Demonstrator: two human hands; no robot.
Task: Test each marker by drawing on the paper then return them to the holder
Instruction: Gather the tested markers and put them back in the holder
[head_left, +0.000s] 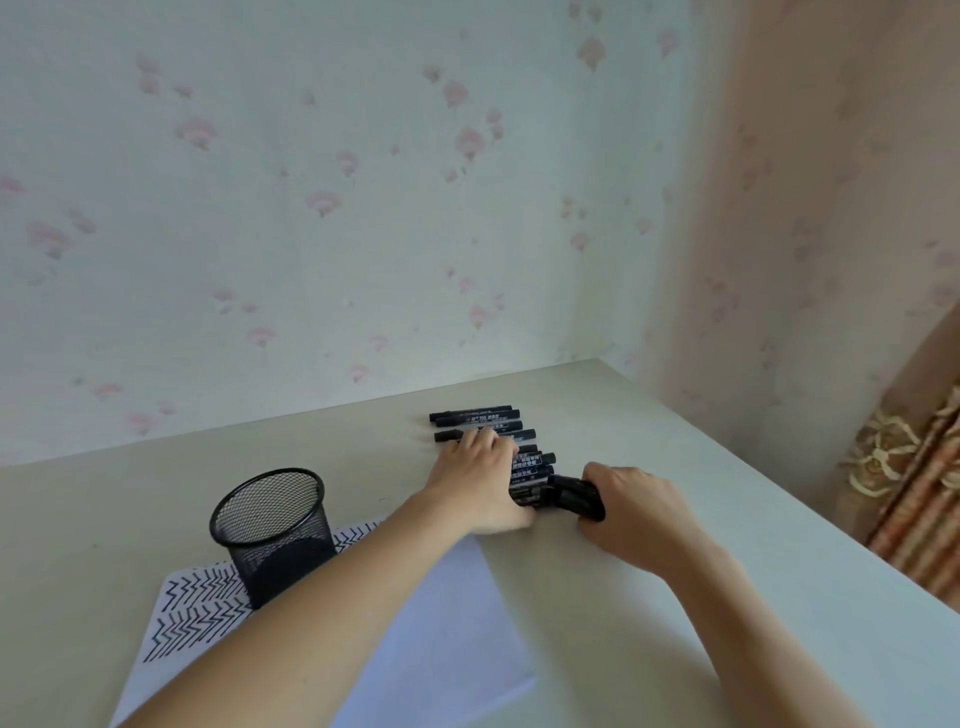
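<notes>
Fingers of the left hand (480, 480) press flat on the markers (485, 423); right hand (631, 506) clenches several.

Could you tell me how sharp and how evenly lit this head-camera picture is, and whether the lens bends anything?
Head view: soft, even daylight, no glare; the mesh holder and zigzag-marked paper are crisp; the marker in the right hand is smeared; the left hand is fairly sharp; the wide lens curves the table edge.
</notes>
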